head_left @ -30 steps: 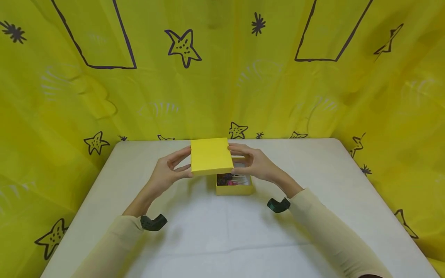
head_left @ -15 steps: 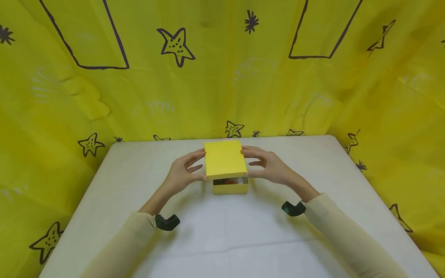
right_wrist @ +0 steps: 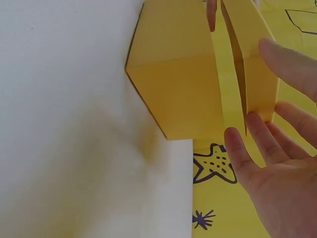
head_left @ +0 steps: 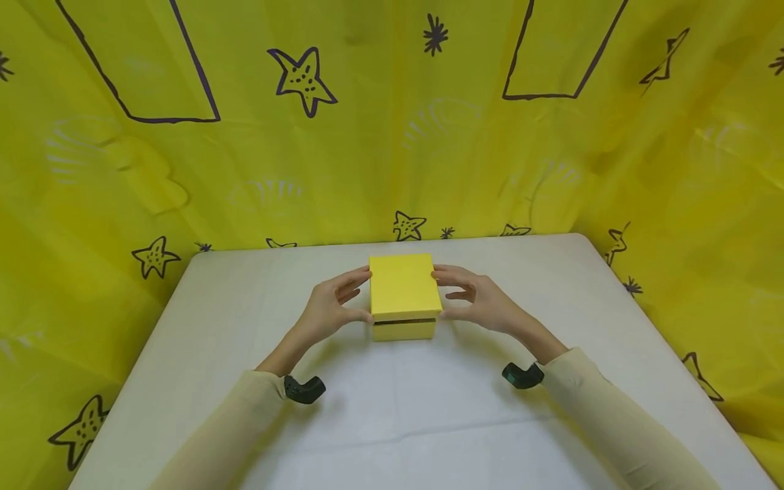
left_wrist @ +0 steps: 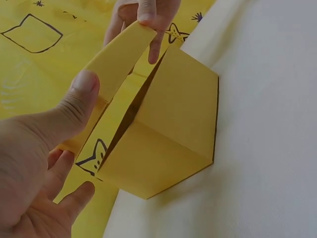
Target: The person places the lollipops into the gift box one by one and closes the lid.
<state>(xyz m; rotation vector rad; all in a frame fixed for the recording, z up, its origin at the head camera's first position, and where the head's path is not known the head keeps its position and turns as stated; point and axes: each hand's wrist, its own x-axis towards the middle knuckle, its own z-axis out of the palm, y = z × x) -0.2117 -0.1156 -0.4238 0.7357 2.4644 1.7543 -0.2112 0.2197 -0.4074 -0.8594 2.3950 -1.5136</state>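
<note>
A yellow square box lid [head_left: 404,284] is held level just over the matching yellow box base [head_left: 404,331], which stands on the white table. My left hand [head_left: 331,312] grips the lid's left side, thumb at the near corner and fingers farther back. Opposite it, my right hand [head_left: 484,304] pinches the right side the same way. Both wrist views show a narrow gap between the lid [left_wrist: 119,59] and the base [left_wrist: 163,124]. The lid covers the inside of the base from above.
The white-covered table [head_left: 404,415] stretches around the box. Behind it and along both sides hangs a yellow curtain [head_left: 343,170] printed with starfish. Dark curved pieces [head_left: 305,390] sit at both wrists.
Both hands have carried the lid rightward over the base and lowered it. Small dark and pink items with pale sticks, visible in the base earlier, are now hidden.
</note>
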